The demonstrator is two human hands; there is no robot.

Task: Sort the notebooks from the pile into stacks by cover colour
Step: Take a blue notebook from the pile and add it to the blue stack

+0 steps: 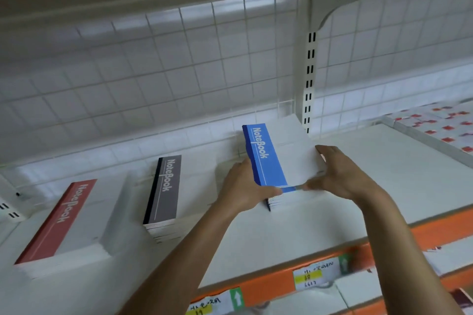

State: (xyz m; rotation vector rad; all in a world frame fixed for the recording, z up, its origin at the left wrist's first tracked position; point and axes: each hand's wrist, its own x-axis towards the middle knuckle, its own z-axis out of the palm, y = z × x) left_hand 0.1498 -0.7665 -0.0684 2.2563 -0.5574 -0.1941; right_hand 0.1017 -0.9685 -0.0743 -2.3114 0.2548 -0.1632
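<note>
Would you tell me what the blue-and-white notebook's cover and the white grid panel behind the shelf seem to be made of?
The blue-and-white notebook seems covered in smooth printed card: thin stacked page edges show beneath. The white grid back panel appears to be painted metal wire, given its thin crossing rods, though blur leaves that open.

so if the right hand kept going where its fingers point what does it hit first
Likely the left hand; the right hand points left across the front of the blue notebook, fingertips almost meeting.
</note>
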